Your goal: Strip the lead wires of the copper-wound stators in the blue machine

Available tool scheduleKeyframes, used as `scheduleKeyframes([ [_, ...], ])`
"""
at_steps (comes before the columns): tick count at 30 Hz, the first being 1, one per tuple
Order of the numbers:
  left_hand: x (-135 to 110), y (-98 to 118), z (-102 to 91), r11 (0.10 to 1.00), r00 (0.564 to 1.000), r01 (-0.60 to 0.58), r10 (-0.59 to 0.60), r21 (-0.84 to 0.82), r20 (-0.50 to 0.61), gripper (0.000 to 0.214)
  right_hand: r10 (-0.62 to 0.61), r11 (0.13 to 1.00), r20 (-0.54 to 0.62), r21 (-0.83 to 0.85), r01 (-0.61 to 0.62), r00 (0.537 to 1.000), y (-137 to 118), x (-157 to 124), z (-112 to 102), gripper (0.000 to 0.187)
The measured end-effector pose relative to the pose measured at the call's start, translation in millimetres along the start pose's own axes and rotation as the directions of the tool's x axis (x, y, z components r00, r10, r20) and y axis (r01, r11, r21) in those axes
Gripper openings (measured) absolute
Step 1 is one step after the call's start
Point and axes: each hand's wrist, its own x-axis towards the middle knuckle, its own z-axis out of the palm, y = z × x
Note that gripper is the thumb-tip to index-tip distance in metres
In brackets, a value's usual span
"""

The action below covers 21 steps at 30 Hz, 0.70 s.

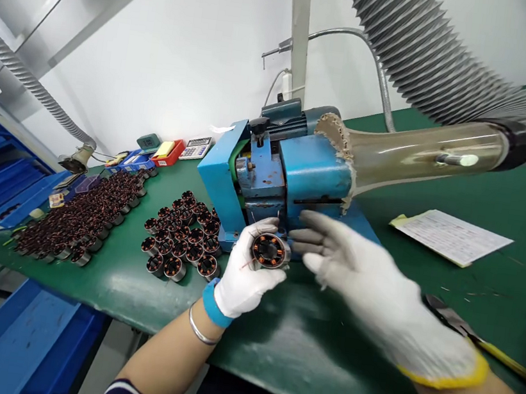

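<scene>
A round motor stator (269, 251) with copper windings and a steel ring is gripped in my left hand (250, 273), in a white glove with a blue cuff. Its wound face is turned up toward me, and a thin wire sticks out at its left. Just right of it is my right hand (355, 267), in a white glove with a yellow hem, slightly blurred. Its fingers are stretched out and apart, with nothing held. Both hands are in front of a blue machine (265, 178) with a motor at its back.
Several stators (180, 244) stand left of the machine, with a larger mass of them (91, 213) farther left. A clear duct (418, 156) and grey hose (422, 50) lead off the machine. Pliers (459, 323) and a paper sheet (451, 237) lie at right on the green table (133, 299).
</scene>
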Motion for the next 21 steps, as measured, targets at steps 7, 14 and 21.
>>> scheduleKeyframes([
  [7, 0.7, -7.4, -2.4, 0.967, 0.977, -0.199, 0.209, 0.162, -0.044, 0.047, -0.147, 0.976, 0.046, -0.156, 0.153, 0.988, 16.3, -11.8, 13.8, 0.074],
  [14, 2.1, -10.5, -1.2, 0.977, 0.978, -0.170, 0.183, 0.128, -0.097, 0.053, -0.086, 0.991, -0.143, 0.088, 0.099, 0.986, -0.2, 0.0, 0.1, 0.060],
  [21, -0.2, -3.3, 8.3, 0.956, 0.974, -0.171, 0.201, 0.239, -0.107, 0.050, -0.122, 0.990, -0.138, -0.090, 0.110, 0.983, 12.3, -1.3, 17.4, 0.022],
])
